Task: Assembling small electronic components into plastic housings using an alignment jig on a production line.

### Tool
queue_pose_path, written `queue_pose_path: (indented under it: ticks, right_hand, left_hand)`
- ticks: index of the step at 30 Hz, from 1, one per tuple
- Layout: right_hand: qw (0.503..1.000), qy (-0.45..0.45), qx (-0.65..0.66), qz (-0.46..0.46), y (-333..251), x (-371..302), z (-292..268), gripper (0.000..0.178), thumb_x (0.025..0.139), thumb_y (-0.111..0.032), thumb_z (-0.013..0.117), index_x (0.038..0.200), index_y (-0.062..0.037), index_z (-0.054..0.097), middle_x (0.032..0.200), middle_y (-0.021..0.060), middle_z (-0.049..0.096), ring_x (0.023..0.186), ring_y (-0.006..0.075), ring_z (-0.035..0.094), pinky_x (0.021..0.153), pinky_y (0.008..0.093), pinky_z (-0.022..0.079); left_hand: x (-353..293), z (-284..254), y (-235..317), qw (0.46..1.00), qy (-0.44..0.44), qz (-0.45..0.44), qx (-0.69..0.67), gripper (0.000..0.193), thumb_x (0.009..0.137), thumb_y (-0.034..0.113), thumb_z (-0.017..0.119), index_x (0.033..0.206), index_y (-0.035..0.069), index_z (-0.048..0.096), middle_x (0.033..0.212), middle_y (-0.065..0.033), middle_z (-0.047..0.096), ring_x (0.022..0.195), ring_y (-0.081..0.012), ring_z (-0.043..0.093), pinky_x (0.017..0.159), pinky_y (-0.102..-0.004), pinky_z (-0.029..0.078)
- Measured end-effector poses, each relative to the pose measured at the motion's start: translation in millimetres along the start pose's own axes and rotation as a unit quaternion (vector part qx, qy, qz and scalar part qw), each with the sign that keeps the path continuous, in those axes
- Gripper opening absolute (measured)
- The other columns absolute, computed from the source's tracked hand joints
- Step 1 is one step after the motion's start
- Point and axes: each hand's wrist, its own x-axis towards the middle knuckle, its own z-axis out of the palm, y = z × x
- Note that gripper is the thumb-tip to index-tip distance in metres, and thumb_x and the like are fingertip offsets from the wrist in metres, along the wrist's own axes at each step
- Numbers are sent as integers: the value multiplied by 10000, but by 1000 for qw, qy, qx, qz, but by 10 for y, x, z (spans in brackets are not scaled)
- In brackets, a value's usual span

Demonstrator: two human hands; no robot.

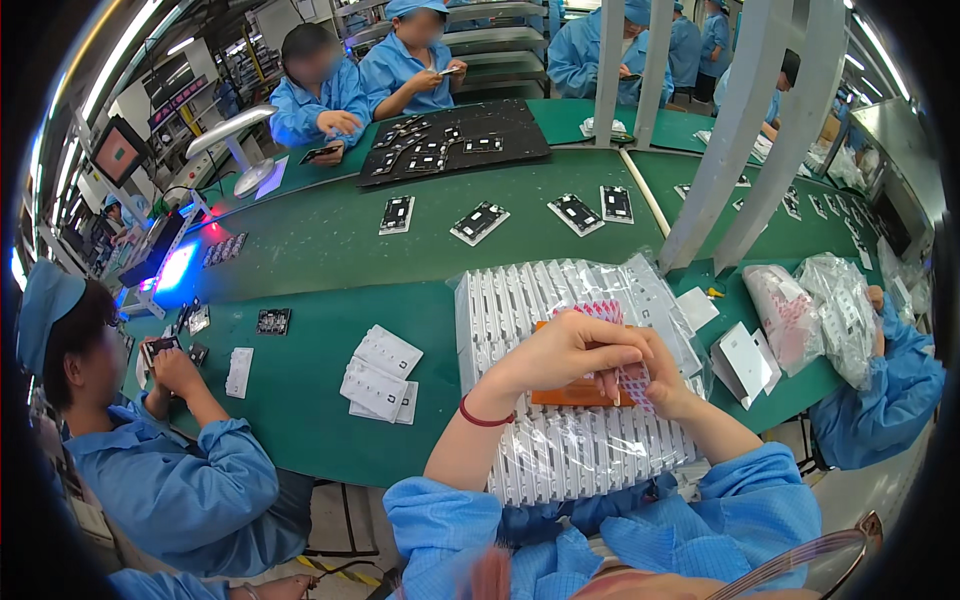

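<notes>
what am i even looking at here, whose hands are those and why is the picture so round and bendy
This is one picture from a wide fisheye camera worn on a person's head, looking down. That lens bends straight edges near the rim.

The two bare hands in the middle belong to the wearer; the blue sleeves come in from the bottom. The left hand and right hand meet over a small sheet of pink-and-white stickers, pinching it between them. Under them lies an orange card on a wrapped stack of white trays.

The surface is a long green table. On it lie white cards, small dark parts in a row, and a black mat farther back. Other workers in blue coats sit around it.
</notes>
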Motion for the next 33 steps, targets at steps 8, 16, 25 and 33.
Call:
queue_pose_path:
  ticks: [8,16,25,33]
  right_hand:
    - [1000,3,12,-8,4,10,8,694,766,-517,591,1203,-58,309,1049,125,480,871,189,556,686,296,463]
    - [1000,16,-5,11,6,-18,-12,698,765,-516,593,1206,-56,308,1071,131,471,886,196,543,722,311,454]
    - [1000,-10,15,10,-63,10,12,719,765,-517,592,1236,-67,288,1083,136,448,909,216,528,741,337,455]
    - [1000,-14,19,3,-52,11,13,717,772,-512,586,1243,-68,279,1071,133,452,895,210,531,732,334,454]
  left_hand:
    - [29,-16,-19,1000,-18,4,11,176,870,107,529,960,-5,631,714,-54,624,609,-108,625,536,-199,503]
    - [40,-21,-41,1000,-16,13,4,178,872,105,525,958,-9,631,712,-68,631,607,-109,624,541,-204,505]
    - [33,-12,-45,999,-17,27,19,177,863,79,530,980,-9,628,727,-73,635,612,-106,623,551,-209,510]
    - [21,0,-27,998,-12,34,46,181,867,67,517,993,-5,624,735,-74,636,626,-111,629,563,-210,515]
